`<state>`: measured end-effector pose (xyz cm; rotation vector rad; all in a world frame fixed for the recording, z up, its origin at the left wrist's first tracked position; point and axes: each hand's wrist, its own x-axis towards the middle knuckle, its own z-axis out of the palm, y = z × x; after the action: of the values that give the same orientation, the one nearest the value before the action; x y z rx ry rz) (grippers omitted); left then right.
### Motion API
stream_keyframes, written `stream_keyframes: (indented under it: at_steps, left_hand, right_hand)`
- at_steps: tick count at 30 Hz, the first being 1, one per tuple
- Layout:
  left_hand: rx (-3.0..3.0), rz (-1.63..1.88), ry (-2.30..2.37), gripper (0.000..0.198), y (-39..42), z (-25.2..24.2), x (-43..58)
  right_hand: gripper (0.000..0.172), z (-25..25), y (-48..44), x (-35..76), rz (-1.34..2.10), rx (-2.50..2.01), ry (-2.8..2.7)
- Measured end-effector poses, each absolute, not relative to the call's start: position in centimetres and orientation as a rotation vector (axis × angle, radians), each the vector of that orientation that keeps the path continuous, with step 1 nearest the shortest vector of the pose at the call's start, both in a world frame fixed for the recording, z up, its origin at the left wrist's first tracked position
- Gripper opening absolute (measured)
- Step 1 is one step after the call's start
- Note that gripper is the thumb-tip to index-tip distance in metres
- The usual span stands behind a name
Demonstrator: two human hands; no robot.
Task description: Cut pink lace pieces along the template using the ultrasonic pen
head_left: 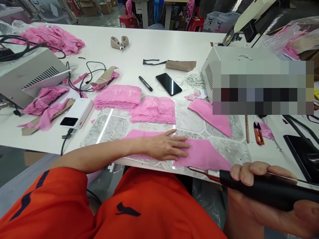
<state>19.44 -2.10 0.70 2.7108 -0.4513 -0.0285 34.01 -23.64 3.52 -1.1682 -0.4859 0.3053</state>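
Pressing flat on a pink fabric piece (204, 154), the person's left hand (165, 146) lies fully open, fingers straight, gripping nothing. The fabric rests on the near part of a glass plate (112, 126), its near corner reaching the plate's front edge. At the plate's near right corner, the right hand (259, 199) is closed around a black-handled tool (261, 189) whose thin reddish tip points at that fabric corner, just beside it. Judging from this, the work goes best with the palm holding the cloth taut and fingertips well back from the tip. On the plate's far side lie two stacks of pink lace (118, 96) and another pink piece (210, 116). Beyond the plate are a phone (168, 83) and a marker (145, 83). Right of the plate, orange snips (258, 132) and a white machine box (211, 73) crowd any sweep. Open room lies mainly over the plate's bare left half.
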Motion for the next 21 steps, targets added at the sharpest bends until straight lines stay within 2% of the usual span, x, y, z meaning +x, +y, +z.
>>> stream_keyframes:
  at_steps: [5, 21]
  left_hand:
    - [2.691, -0.043, -0.435, 0.035, -2.1, 0.6, 19.5]
    - [2.753, -0.025, -0.483, 0.036, -2.1, 0.4, 19.5]
  right_hand:
    - [0.028, 3.8, -22.9, 32.9, 0.427, -0.954, -0.545]
    - [0.024, 3.5, -21.3, 31.0, 0.486, -0.861, -0.736]
